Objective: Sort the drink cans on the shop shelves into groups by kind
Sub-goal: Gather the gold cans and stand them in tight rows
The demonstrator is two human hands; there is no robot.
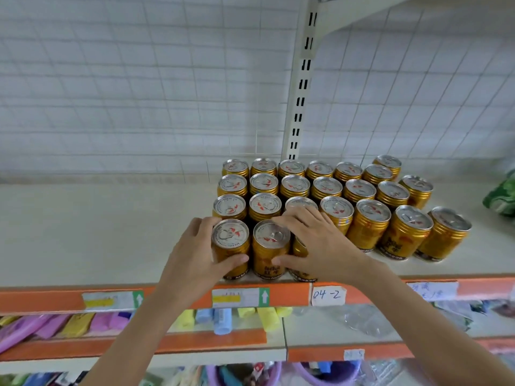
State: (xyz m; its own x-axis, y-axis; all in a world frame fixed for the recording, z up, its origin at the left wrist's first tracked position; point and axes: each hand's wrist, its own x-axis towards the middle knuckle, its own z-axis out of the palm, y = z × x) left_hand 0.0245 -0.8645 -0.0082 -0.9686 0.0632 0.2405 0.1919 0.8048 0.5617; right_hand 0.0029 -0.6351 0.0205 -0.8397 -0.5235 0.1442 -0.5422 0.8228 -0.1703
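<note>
Several gold drink cans with silver lids stand packed in rows on the white shelf. My left hand grips the front-left gold can, thumb across its front and fingers behind it. My right hand covers and grips the third front-row can, of which only the bottom shows. Its fingers reach over the lid of the can behind. The front middle can stands between the two hands, touched by my right thumb.
The shelf has an orange front strip with price labels and a tag reading 04-2. A slotted upright post rises behind the cans. A green packet lies at the far right. Lower shelves hold coloured rolls and bags.
</note>
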